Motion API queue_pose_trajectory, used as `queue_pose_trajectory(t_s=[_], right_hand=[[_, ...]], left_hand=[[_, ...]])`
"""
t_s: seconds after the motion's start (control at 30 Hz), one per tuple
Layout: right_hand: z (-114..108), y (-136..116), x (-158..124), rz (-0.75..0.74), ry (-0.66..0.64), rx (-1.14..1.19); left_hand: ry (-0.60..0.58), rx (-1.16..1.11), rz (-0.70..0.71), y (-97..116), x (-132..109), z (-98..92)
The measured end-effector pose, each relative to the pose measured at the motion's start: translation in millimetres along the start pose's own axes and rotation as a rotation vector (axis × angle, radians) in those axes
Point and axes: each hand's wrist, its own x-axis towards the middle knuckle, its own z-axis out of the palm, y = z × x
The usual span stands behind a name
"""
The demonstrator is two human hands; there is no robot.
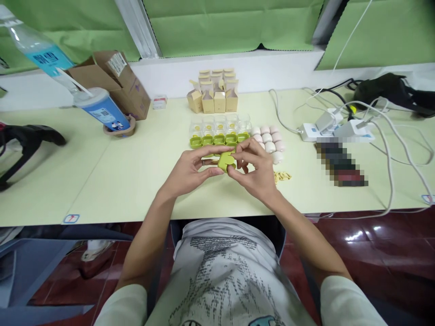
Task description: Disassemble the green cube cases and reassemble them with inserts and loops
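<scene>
A small yellow-green plastic case piece (225,161) is held up over the table between both hands. My left hand (190,171) grips its left side between thumb and fingers. From the other side, my right hand (254,167) pinches its edge with thumb and fingertips. Just beyond my hands stand rows of similar green square cups (219,140), partly hidden by my fingers, with clear plastic covers (220,123) behind them. White and pale pink rounded pieces (270,147) lie grouped to the right. Small yellow pieces (282,176) lie beside my right wrist.
Small open cardboard boxes (219,100) stand by the wall. At left are a blue cup (107,113), a bottle (42,50) and a brown carton (131,93). A power strip (312,132) with chargers and looping white cables occupies the right, near a blurred-out dark object (341,164).
</scene>
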Motion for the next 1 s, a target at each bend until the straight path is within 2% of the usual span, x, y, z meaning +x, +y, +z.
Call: queue_pose_trajectory(t_s=[0.17, 0.27, 0.37, 0.53, 0.6, 0.7, 0.83, 0.9, 1.0], right_hand=[[-2.8, 5.5, 0.9, -0.061, -0.077, -0.051], [-8.8, 6.5, 2.5, -0.113, -0.104, -0.088], [-22.3, 4.5, 6.9, -0.106, -0.108, -0.118], [-45.5, -1.0, 15.5, -0.019, -0.073, -0.105], [-42.7, -0.2, 14.0, -0.015, -0.112, -0.105], [-25.6, 5.6, 6.8, -0.057, -0.194, -0.164], [-11.2, 8.7, 3.1, -0.135, -0.187, -0.185], [-18.9, 4.3, 6.7, -0.123, -0.149, -0.149], [-49.2, -2.9, 11.2, -0.063, -0.075, -0.155]], left_hand=[[-0.009, 0.17, 0.013, -2.5, 0.6, 3.7], [-0.007, 0.178, 0.022, -2.0, 0.7, 4.6], [0.01, 0.184, 0.013, 0.9, -1.7, -2.1], [0.068, 0.317, -0.017, 5.1, -6.4, -19.7], [0.081, 0.282, -0.02, 4.5, -6.3, -19.3], [0.062, 0.223, -0.024, 3.8, -4.8, -9.0], [-0.01, 0.269, -0.009, 6.5, -3.6, -0.5], [0.016, 0.392, 0.016, 5.9, -4.8, -8.4], [0.151, 0.516, -0.044, -6.6, -10.9, -36.1]])
